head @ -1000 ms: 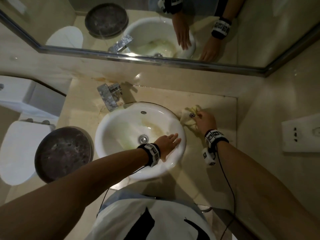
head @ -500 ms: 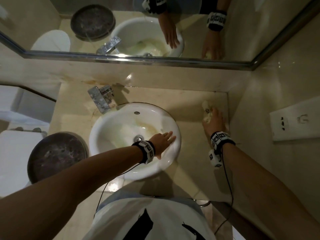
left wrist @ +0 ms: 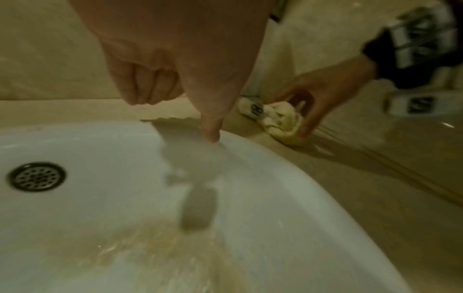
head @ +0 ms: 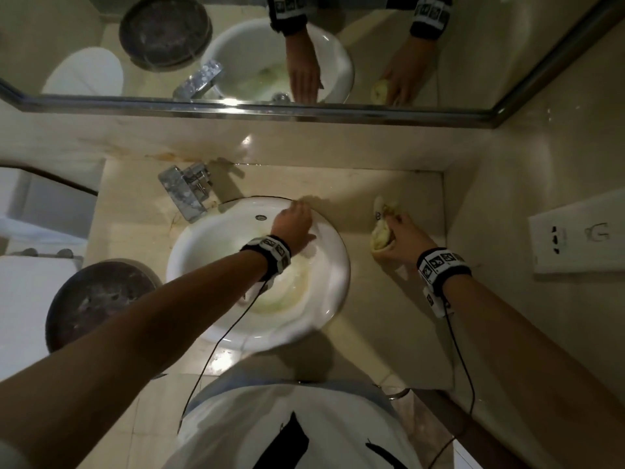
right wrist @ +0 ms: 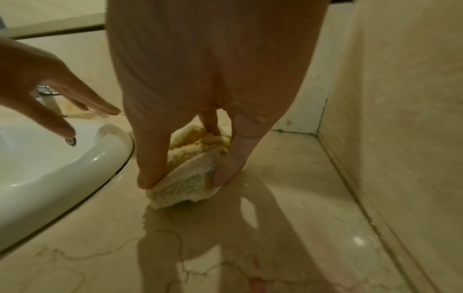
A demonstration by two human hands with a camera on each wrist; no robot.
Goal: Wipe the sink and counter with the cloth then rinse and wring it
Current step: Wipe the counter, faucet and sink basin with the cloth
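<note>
The white round sink (head: 209, 252) is set in a beige marble counter (head: 378, 309). My right hand (head: 402, 238) grips a bunched yellowish cloth (head: 380, 231) between thumb and fingers and presses it onto the counter, to the right of the sink. The right wrist view shows the cloth (right wrist: 190, 178) in that pinch, with a wet sheen on the counter (right wrist: 275, 237) before it. My left hand (head: 294, 225) is over the sink's far right rim, fingers loose and holding nothing. Its thumb tip (left wrist: 210, 134) is at the rim (left wrist: 250, 158); whether it touches I cannot tell.
A chrome tap (head: 186, 191) stands at the sink's far left. Brownish stains (head: 291, 296) lie in the bowl. A dark round lid (head: 98, 299) and a white toilet (head: 20, 299) are to the left. A mirror (head: 236, 45) runs along the back; a side wall with a socket plate (head: 575, 235) closes the right.
My left hand has moved from the sink's near right rim to its far right rim. My right hand swept the cloth right toward the side wall, then back part of the way.
</note>
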